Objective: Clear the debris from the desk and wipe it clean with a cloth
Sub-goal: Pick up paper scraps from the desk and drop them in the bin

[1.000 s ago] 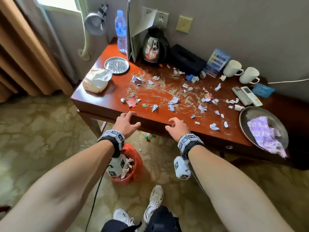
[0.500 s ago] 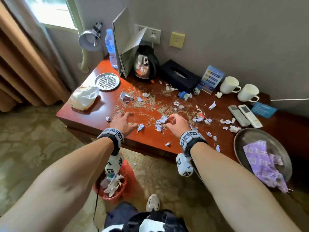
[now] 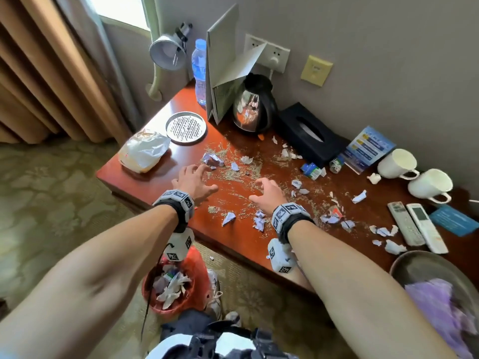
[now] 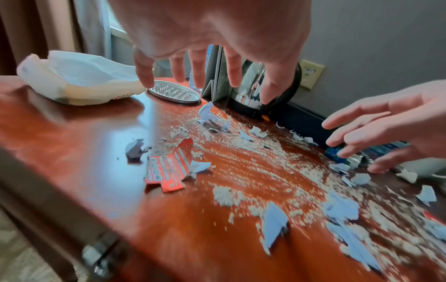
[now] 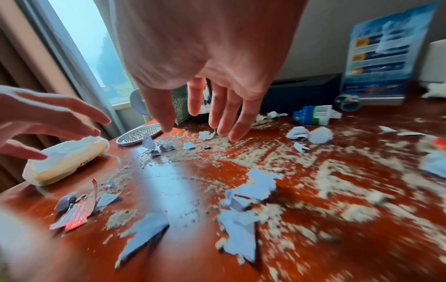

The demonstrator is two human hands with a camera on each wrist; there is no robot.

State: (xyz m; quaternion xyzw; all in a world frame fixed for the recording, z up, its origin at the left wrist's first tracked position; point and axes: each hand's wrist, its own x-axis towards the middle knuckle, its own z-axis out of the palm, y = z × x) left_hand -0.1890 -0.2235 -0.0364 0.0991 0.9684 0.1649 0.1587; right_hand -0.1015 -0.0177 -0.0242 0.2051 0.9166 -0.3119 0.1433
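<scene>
Both of your hands are hovering over the reddish wooden desk [image 3: 145, 174], fingers spread and loosely bent, gripping nothing. Your left hand [image 3: 193, 181] is hanging near a crumpled bluish paper scrap [image 3: 212, 159], above a torn red wrapper [image 4: 170, 167]. Your right hand [image 3: 268, 190] is reaching with its fingertips [image 5: 235, 136] close to the pale crumbs [image 3: 233, 174] scattered among torn paper bits [image 3: 259, 221]. Off to your right, a purple cloth [image 3: 440, 304] is lying in a round metal tray [image 3: 420, 263].
</scene>
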